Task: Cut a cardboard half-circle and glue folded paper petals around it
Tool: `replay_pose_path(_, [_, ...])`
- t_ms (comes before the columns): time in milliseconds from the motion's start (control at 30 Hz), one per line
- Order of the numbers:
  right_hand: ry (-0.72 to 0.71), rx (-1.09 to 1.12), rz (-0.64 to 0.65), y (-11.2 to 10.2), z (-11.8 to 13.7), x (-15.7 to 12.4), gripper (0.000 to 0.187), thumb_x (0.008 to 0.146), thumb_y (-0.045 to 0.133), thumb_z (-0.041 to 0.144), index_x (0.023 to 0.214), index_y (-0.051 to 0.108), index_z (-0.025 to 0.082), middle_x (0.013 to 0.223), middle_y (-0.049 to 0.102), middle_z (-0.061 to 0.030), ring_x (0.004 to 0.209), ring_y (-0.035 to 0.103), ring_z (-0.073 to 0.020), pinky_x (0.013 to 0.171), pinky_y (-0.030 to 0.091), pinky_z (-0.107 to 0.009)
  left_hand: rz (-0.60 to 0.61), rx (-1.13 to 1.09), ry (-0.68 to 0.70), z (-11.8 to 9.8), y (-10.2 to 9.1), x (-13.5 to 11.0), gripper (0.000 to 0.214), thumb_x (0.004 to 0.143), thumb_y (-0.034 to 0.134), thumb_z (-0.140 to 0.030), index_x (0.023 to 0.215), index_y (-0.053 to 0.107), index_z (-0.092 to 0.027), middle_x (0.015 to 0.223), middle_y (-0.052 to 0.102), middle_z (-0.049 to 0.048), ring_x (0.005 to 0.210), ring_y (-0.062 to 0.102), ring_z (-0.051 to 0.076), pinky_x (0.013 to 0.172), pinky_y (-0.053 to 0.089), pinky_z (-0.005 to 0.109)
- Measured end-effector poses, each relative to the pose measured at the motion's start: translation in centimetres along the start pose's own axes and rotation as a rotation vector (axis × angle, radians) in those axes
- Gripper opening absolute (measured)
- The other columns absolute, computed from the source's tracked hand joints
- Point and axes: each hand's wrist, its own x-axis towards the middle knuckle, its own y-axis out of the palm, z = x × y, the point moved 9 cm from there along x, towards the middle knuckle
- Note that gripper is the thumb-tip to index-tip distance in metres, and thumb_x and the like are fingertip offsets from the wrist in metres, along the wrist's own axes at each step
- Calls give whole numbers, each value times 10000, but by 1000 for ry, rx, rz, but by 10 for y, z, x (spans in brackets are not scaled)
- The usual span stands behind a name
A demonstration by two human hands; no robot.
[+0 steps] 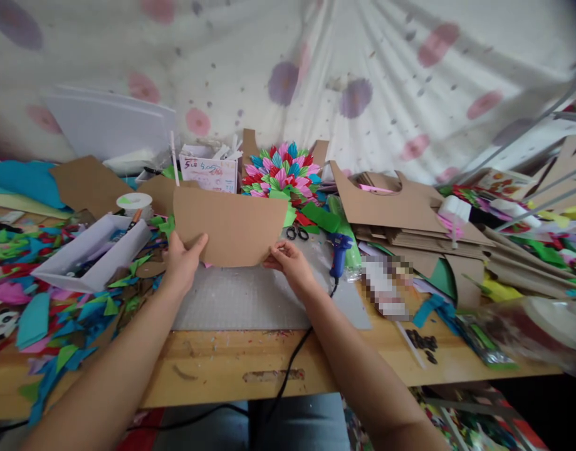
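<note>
A brown cardboard piece [229,225] with a straight top edge and a curved lower edge is held up between my hands above the grey cutting mat [207,304]. My left hand [182,260] grips its lower left side, thumb across the front. At the lower right corner, the fingertips of my right hand [288,260] pinch the edge. Black-handled scissors [297,233] lie just beyond my right hand. To the right of them rests a blue hot glue gun [339,254] with a black cord. Behind the cardboard stands a cluster of colourful folded-paper petals [282,166].
On the left, a white open box [71,282] of tools sits among paper scraps [15,250]. A marked white box [207,169] stands at the back. Cut cardboard sheets [386,207] are stacked on the right. The glue gun's cord [294,357] hangs over the table's front edge.
</note>
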Motion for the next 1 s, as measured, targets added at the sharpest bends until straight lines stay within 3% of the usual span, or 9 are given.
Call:
replay_pose_path(133, [74, -225, 39, -7, 0, -1, 289, 639, 696, 397, 707, 504, 192, 609, 629, 24, 546, 604, -106, 477, 481, -214, 103, -39, -1, -3, 4, 2, 505, 650, 708, -320, 1107, 502, -262, 1192, 587, 69, 1095, 564, 244, 964, 434, 446])
replay_pose_path(233, [34, -204, -93, -26, 11, 1, 296, 652, 680, 377, 798, 499, 195, 678, 647, 14, 581, 612, -108, 487, 491, -221, 191, -7, -10, -5, 6, 5, 530, 652, 709, -309, 1136, 498, -264, 1210, 582, 67, 1133, 543, 240, 985, 419, 430])
replay_pose_path(333, [-63, -166, -248, -46, 25, 1, 387, 604, 704, 359, 853, 445, 215, 631, 601, 61, 560, 584, -103, 473, 483, -219, 227, -10, -19, -5, 7, 7, 533, 651, 709, -308, 1140, 500, -260, 1210, 586, 67, 1137, 542, 240, 968, 437, 409])
replay_pose_path(400, [-113, -175, -271, -50, 31, 0, 424, 588, 707, 383, 873, 437, 224, 580, 548, 94, 507, 538, -91, 444, 464, -213, 235, -21, -15, -6, 7, 7, 543, 645, 714, -305, 1144, 502, -261, 1213, 588, 64, 1144, 538, 240, 967, 440, 406])
replay_pose_path(533, [-109, -230, -131, -37, 31, 0, 333, 651, 641, 478, 751, 482, 203, 555, 523, 76, 453, 478, -66, 429, 430, -203, 237, -49, -15, -8, 9, 6, 533, 640, 719, -303, 1130, 514, -267, 1196, 599, 53, 1139, 541, 241, 966, 442, 413])
replay_pose_path(633, [-88, -217, -101, -34, 29, -1, 350, 663, 634, 500, 658, 455, 199, 522, 516, 70, 429, 470, -60, 425, 422, -200, 203, -80, -29, -8, 6, 8, 516, 627, 728, -297, 1101, 526, -267, 1167, 611, 42, 1094, 568, 229, 947, 458, 394])
replay_pose_path(733, [-72, -135, -71, -31, 28, -2, 360, 642, 667, 489, 668, 457, 198, 533, 541, 68, 451, 505, -65, 451, 448, -201, 152, -135, -105, -3, 1, 10, 501, 636, 715, -312, 1094, 517, -266, 1054, 645, 35, 972, 622, 215, 845, 513, 382])
replay_pose_path(833, [-28, -69, -30, -27, 25, -3, 360, 629, 692, 473, 719, 478, 197, 602, 607, 43, 528, 578, -86, 511, 492, -219, 211, -194, -219, 3, 10, 5, 464, 634, 691, -298, 1062, 519, -252, 923, 659, 27, 871, 645, 209, 750, 539, 378])
replay_pose_path(1000, [-6, -171, 176, 0, 20, -10, 244, 678, 663, 376, 803, 563, 191, 659, 655, 8, 588, 623, -115, 519, 500, -228, 299, -284, -258, 7, 25, -4, 313, 554, 660, -170, 841, 551, -232, 898, 651, 6, 929, 622, 187, 825, 513, 356])
